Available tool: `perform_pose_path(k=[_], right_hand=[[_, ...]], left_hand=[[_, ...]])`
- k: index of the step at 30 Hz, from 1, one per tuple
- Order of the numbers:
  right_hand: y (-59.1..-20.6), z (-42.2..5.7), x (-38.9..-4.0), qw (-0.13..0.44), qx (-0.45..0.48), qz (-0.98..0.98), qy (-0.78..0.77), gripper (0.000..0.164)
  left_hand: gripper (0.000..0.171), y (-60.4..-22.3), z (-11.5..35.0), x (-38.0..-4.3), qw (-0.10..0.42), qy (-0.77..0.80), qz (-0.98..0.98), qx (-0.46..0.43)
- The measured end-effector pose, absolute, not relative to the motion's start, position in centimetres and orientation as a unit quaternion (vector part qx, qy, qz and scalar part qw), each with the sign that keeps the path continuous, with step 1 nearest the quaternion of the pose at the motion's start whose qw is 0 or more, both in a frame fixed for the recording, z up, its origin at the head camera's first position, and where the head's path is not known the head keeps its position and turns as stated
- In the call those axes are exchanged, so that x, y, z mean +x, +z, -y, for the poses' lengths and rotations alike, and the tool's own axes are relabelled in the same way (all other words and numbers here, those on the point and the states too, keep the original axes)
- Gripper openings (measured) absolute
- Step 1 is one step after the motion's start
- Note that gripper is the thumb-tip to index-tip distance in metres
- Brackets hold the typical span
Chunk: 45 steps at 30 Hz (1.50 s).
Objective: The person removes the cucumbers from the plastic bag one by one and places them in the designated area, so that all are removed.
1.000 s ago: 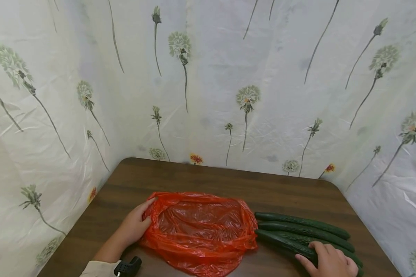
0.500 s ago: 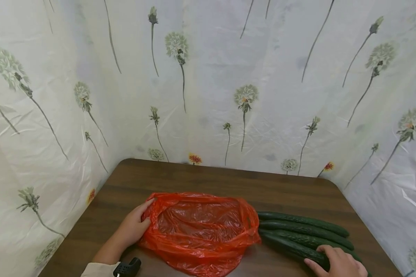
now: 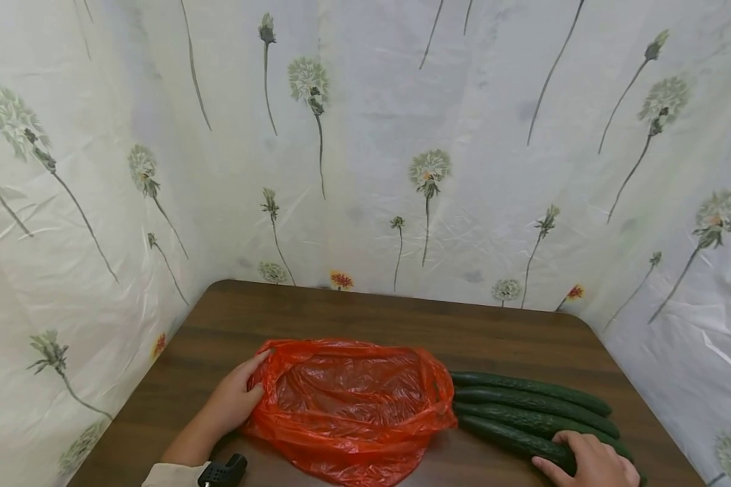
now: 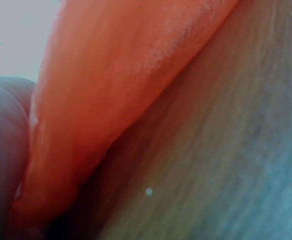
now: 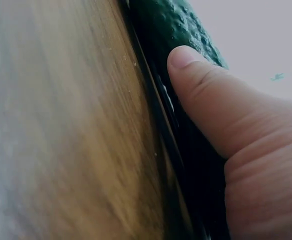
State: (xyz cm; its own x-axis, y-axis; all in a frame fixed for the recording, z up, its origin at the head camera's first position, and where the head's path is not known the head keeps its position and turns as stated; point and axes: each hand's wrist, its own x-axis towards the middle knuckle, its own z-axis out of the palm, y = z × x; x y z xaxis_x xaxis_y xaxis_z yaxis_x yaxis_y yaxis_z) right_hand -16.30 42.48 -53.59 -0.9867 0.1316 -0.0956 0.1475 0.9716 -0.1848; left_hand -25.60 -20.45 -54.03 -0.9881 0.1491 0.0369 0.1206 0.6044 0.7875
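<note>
A red plastic bag point(image 3: 341, 439) lies on the brown table with its mouth spread wide toward me. My left hand point(image 3: 234, 399) holds the bag's left rim, thumb on the near side and fingers along the edge. Right of the bag, several long dark green cucumbers point(image 3: 533, 400) lie side by side, their left ends at the bag's right rim. My right hand point(image 3: 597, 460) grips the nearest cucumber point(image 3: 518, 439) near its right end. In the right wrist view the thumb point(image 5: 201, 85) presses on its bumpy green skin. The other fingers are out of sight there.
The brown wooden table point(image 3: 341, 308) has rounded far corners. A pale curtain point(image 3: 365, 135) printed with dandelions hangs behind it and along both sides. A black wrist device point(image 3: 222, 470) sits at my left cuff, close to the bag.
My right hand has shifted a little right with the nearest cucumber. The bag's right rim has moved slightly right, over the cucumbers' left ends. My left hand has stayed on the bag.
</note>
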Motion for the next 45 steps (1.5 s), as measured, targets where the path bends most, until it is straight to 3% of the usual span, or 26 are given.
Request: perform_pose_path(k=[13, 17, 24, 32, 37, 42, 45], right_hand=[[-53.8, -42.2, -16.4, 0.062, 0.09, -0.988, -0.113, 0.091], [-53.9, -41.8, -16.2, 0.02, 0.103, -0.988, -0.111, 0.094], [-54.5, -40.7, -15.5, -0.123, 0.127, -0.979, -0.1, 0.102], [-54.9, -40.5, -15.5, -0.091, 0.136, -0.983, -0.085, 0.121], [-54.7, -40.0, -15.8, -0.134, 0.123, -0.981, -0.073, 0.11], [-54.0, -38.5, -15.4, -0.214, 0.12, -0.964, -0.104, 0.074], [-53.1, -37.5, -15.3, -0.231, 0.098, -0.96, -0.127, 0.061]], left_hand=[[0.067, -54.0, 20.5, -25.5, 0.012, 0.436, -0.896, 0.078], [0.067, -54.1, 20.5, -25.5, 0.016, 0.437, -0.896, 0.076], [0.067, -54.0, 20.5, -25.4, 0.013, 0.442, -0.894, 0.074], [0.066, -54.6, 20.7, -25.3, -0.026, 0.46, -0.881, 0.106], [0.063, -54.5, 20.8, -25.0, -0.05, 0.483, -0.867, 0.117], [0.064, -54.4, 20.9, -25.1, -0.061, 0.488, -0.861, 0.129], [0.067, -54.2, 20.9, -25.5, -0.076, 0.487, -0.859, 0.136]])
